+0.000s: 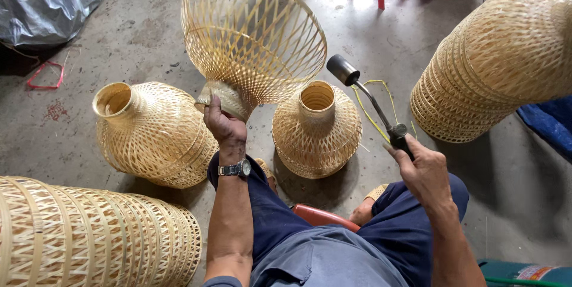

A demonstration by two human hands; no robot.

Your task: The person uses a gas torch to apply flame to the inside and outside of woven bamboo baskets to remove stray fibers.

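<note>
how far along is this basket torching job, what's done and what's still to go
Hard to tell what is finished: no scorch marks or tidied edges can be made out on any piece. In hand: the left hand holds a woven bamboo shade by its narrow neck, and the right hand grips a gas torch, its nozzle beside the shade's wide rim. Two shades stand ahead on the floor, with nested stacks at either side.

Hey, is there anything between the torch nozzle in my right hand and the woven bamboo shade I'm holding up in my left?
Nothing visible does. The left hand grips the raised bamboo shade by its narrow neck, and the right hand holds the torch with its black nozzle beside the shade's flared rim. Only bare concrete floor shows in the gap.
</note>
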